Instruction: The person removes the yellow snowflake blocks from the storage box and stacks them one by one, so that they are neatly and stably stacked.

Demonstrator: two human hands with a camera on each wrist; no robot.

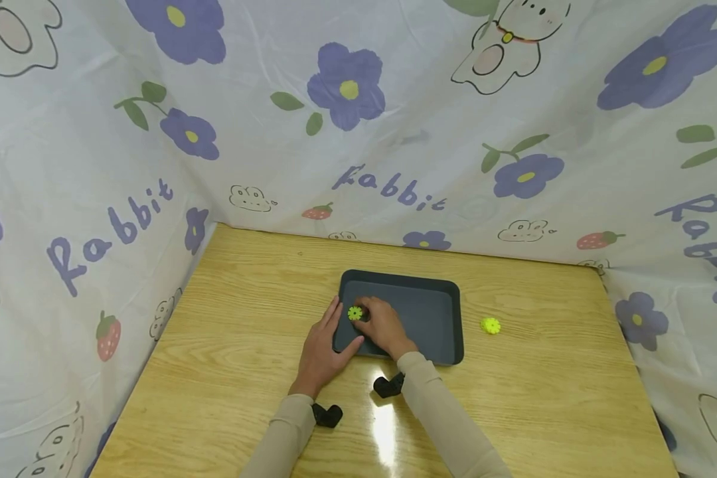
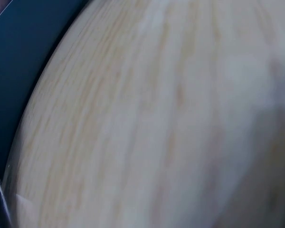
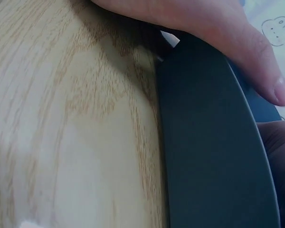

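Note:
In the head view a dark grey rectangular tray (image 1: 418, 315) lies on the wooden table. Over its left part, the right hand (image 1: 384, 323) pinches a small yellow-green flower-shaped piece (image 1: 355, 313) between thumb and fingertips. The left hand (image 1: 322, 348) rests at the tray's left front corner, its fingers straight along the left side and its thumb spread over the front rim. The right wrist view has the tray's outer wall (image 3: 213, 137) close up, with a thumb reaching over the rim. Only a strip of dark tray wall (image 2: 23, 61) enters the left wrist view.
More yellow-green flower-shaped pieces (image 1: 490, 325) lie close together on the table (image 1: 550, 385), right of the tray. A white cloth (image 1: 388, 146) printed with flowers hangs behind and at both sides. Black wrist-worn devices (image 1: 327, 415) sit under the wrists.

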